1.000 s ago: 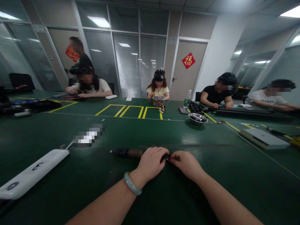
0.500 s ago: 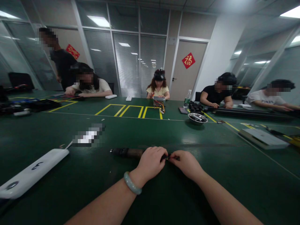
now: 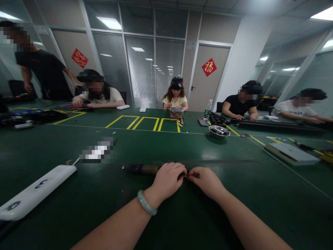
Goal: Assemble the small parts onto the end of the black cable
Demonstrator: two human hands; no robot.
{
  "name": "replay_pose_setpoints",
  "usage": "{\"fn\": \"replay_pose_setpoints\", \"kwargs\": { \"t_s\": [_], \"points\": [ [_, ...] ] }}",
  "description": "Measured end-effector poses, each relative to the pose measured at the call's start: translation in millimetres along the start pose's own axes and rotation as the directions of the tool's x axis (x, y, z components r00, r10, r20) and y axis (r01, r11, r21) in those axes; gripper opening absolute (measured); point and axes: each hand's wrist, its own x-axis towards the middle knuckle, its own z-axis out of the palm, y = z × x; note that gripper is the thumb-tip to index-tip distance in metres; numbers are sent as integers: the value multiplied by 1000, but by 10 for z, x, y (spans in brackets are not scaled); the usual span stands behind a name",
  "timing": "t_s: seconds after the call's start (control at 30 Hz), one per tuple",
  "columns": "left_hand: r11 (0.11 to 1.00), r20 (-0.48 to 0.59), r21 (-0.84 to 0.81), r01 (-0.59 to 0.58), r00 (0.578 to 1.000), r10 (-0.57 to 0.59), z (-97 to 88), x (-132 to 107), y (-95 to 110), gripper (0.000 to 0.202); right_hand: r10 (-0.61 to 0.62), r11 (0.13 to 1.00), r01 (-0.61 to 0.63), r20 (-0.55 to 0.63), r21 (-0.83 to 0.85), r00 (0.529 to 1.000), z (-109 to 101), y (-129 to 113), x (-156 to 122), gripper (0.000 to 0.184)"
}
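A dark cylindrical tool [image 3: 149, 170] lies crosswise on the green table, with a black ribbed collar, a metal tip at its left end and a brownish body. My left hand [image 3: 169, 178], a pale green bangle at its wrist, is closed over the tool's right part and hides much of it. Close beside it, my right hand [image 3: 204, 178] pinches thumb and fingers together at the tool's right end. A small shiny bit shows between the two hands. What my right fingertips hold is too small to make out.
A white power bank-like block [image 3: 39, 192] marked 3 lies at left, cabled to a blurred-out object [image 3: 99, 150]. Farther off are a metal bowl [image 3: 219, 132] of dark parts, a water bottle [image 3: 208, 107] and a pale flat box [image 3: 291, 153]. Several people sit across the table.
My hands stay nearly in place; my right fingertips shift only slightly at the tool's end. At far left, a standing person has moved left and stretched an arm toward a seated person.
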Motion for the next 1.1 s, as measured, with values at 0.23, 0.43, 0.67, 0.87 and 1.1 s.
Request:
{"fn": "replay_pose_setpoints", "kwargs": {
  "t_s": [0.23,0.43,0.67,0.87,1.1],
  "points": [
    [997,-7,1,72,997,-72,13,-4,-3,25,2,1000,-2,2,0,1000,0,-5,-4,16],
    [1000,26,18,9,1000,-9,-16,2,14,14,-21,1000,21,-5,20,1000,22,23,2,17],
    [998,-19,5,63,998,-63,13,2,10,28,3,1000,-3,5,21,1000,26,24,7,17],
    [1000,-10,-7,19,1000,-19,16,-5,-2,14,-1,1000,1,8,2,1000,4,-6,9,19],
    [997,-11,6,83,997,-83,15,-7,5,26,7,1000,-7,6,-3,1000,13,12,11,17]
  ]
}}
